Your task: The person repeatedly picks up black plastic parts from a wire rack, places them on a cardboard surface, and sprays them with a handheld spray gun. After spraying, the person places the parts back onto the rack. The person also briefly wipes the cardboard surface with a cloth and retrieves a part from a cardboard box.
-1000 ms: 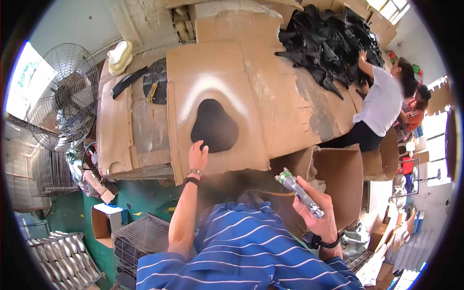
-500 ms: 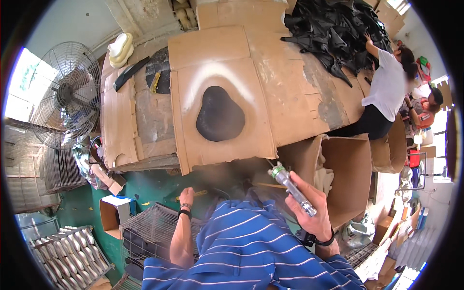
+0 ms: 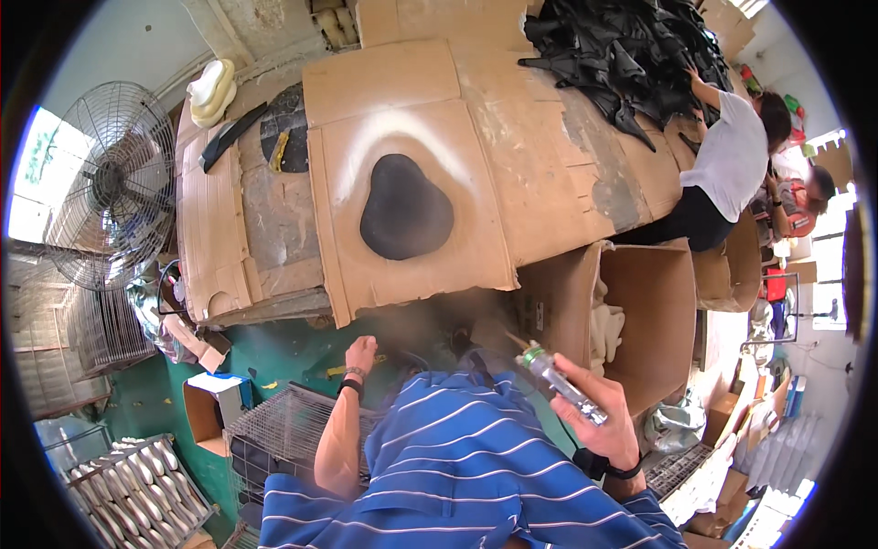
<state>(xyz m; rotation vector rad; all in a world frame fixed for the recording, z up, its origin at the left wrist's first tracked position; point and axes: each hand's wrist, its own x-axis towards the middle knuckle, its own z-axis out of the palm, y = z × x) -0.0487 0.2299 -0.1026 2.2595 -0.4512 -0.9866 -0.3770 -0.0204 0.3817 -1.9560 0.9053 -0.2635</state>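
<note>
My right hand [image 3: 599, 407], in front of me at the right, is wrapped round a silver spray gun [image 3: 565, 389] with a green ring near its tip. The tip points up and left, toward the table's front edge. My left hand [image 3: 359, 352] is a loose fist below the table edge, with nothing seen in it. Ahead of both hands, a dark rounded patch [image 3: 405, 209] lies on a cardboard sheet [image 3: 334, 261]. A pale sprayed arc [image 3: 393, 119] curves round its far side. Neither hand touches the table.
A cardboard box [image 3: 651, 320] with pale pieces stands right of the table. Black pieces [image 3: 622, 55] are heaped at the far right, where a person in a white shirt [image 3: 732, 151] reaches in. Left are a fan [image 3: 110, 183], a wire cage [image 3: 293, 430] and a rack [image 3: 137, 494].
The spray gun in my right hand has moved slightly down and right, away from the table edge. My left hand has risen a little. The table has shifted slightly left in view.
</note>
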